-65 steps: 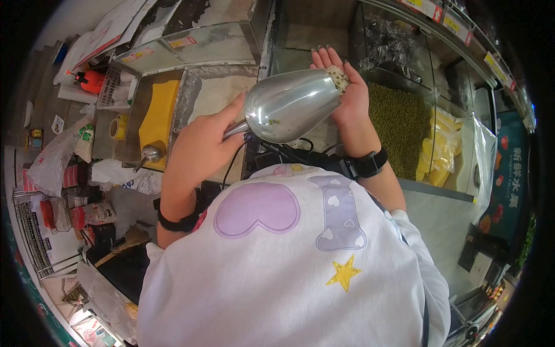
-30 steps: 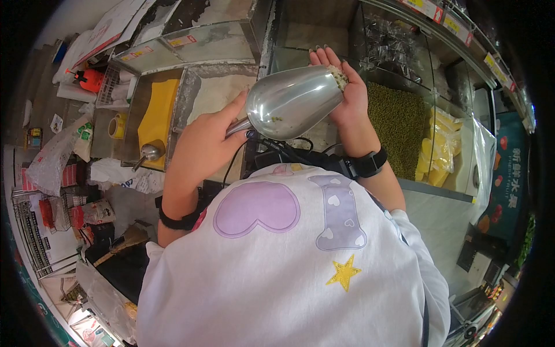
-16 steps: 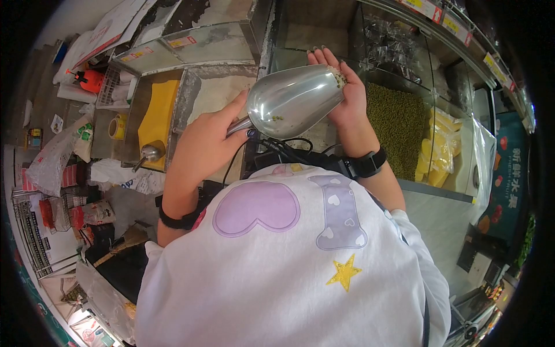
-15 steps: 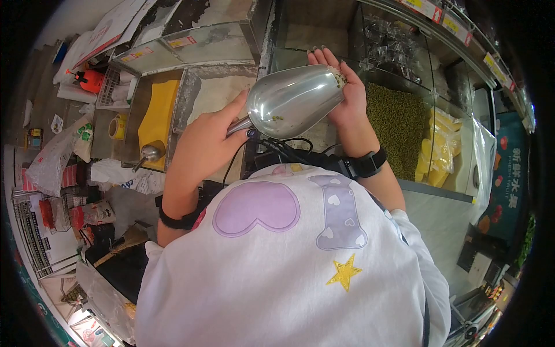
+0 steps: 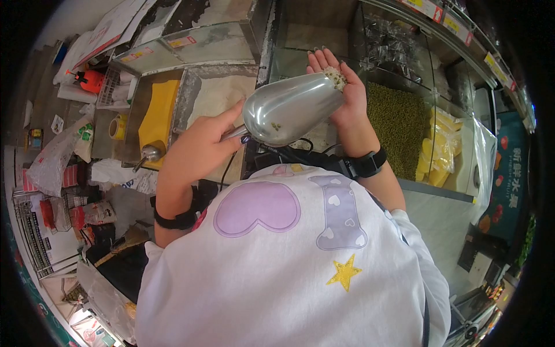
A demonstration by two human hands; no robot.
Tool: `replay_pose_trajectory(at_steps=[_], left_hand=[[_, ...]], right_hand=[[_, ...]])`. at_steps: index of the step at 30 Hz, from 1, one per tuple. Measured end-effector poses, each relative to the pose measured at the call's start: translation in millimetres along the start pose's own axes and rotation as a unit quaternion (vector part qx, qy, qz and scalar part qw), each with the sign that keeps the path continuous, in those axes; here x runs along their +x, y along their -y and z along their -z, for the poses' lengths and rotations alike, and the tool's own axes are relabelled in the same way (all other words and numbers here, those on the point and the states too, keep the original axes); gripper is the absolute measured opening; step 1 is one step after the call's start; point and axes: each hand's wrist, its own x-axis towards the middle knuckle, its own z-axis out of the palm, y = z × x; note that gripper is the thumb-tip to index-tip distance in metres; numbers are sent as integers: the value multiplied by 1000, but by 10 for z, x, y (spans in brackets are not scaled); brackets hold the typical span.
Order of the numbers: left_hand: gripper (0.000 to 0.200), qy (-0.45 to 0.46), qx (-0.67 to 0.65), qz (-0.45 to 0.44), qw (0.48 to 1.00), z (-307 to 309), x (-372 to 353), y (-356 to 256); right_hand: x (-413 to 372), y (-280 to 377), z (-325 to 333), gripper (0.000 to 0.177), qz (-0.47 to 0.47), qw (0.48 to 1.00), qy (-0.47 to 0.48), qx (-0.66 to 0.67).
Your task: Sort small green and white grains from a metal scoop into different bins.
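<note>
Shop bins [image 5: 312, 34] behind | left hand [image 5: 202, 144] clenches scoop [image 5: 289, 107] handle | mouth points up-right (long axis tilted) | right hand [image 5: 347, 98] spread under grains [image 5: 333, 76]

Single view: your head camera, fisheye, faces forward and steeply down over your white shirt [image 5: 289, 260], close above left hand [image 5: 202, 144] and right hand [image 5: 342, 89], bins [image 5: 315, 32] beyond.
</note>
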Motion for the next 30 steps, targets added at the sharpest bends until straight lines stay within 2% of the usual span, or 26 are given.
replay_pose_trajectory(at_steps=[2,6,11,15,18,20,23,30], left_hand=[[64,34,-22,9,999,17,-2,-17],[63,41,-48,-4,998,21,-11,-13],[63,81,-72,35,993,65,-25,-111],[63,80,-73,31,994,38,-13,-58],[63,43,-61,0,997,9,-13,-24],[63,43,24,24,998,38,-29,-88],[62,12,-4,3,1000,21,-41,-42],[62,16,-7,13,1000,35,-51,-24]], right_hand=[[2,5,11,44,-1,1000,-3,-1],[30,12,69,44,-6,1000,13,8],[29,9,65,44,-1,1000,15,6],[31,15,86,44,-5,1000,19,9],[26,8,75,44,-3,1000,22,3],[24,6,70,44,2,1000,19,-4],[24,7,71,44,-2,1000,19,0],[24,9,85,44,2,1000,12,7]])
